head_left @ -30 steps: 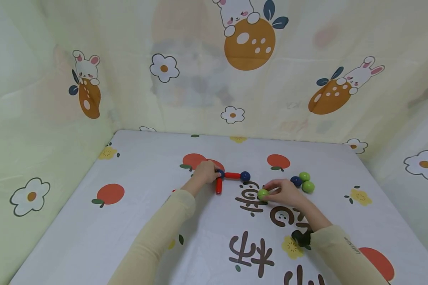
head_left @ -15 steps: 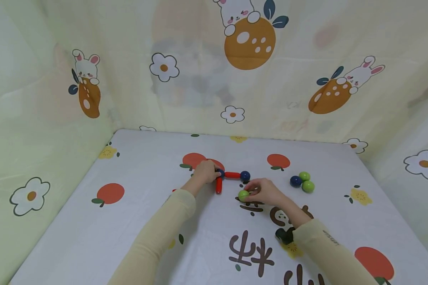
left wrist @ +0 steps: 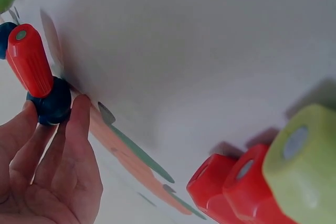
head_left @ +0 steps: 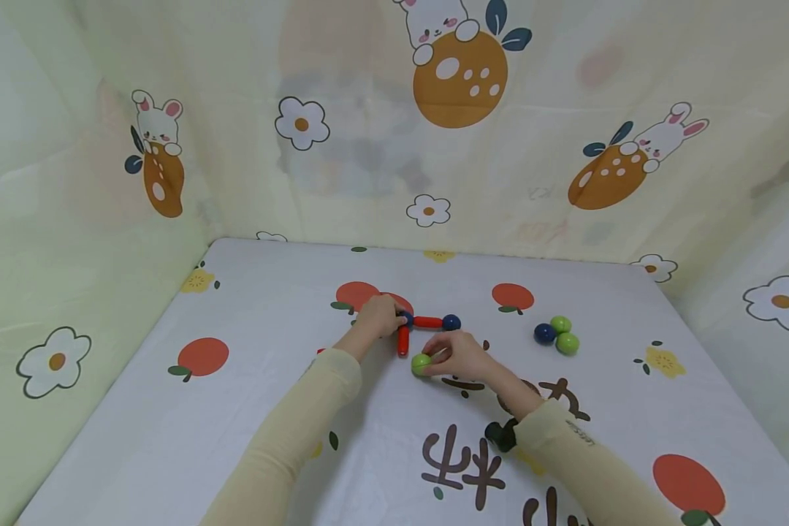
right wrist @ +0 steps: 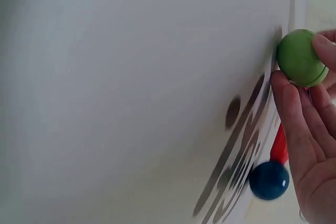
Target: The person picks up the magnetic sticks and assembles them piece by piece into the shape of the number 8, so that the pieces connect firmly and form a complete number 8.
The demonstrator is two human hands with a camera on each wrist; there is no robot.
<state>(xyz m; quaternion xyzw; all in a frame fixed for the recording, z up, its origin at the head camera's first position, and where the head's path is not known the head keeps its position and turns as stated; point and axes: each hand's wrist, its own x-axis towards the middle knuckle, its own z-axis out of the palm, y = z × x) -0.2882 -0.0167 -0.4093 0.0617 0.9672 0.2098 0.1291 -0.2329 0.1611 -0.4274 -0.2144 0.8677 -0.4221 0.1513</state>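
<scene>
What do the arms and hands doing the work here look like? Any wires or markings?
They are a person's: the left hand and right hand wear no gloves. The left sleeve and right sleeve are pale cream. The right one carries small dark lettering, with a black, rounded object beside it. No wires show.

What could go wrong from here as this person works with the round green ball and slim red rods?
The right hand holds a smooth, round green ball that could roll away if it slips. It might also bump the nearby slim red rod out of line. If the left hand loosens on the glossy blue ball, that rod and the sideways red rod could swing.
</scene>
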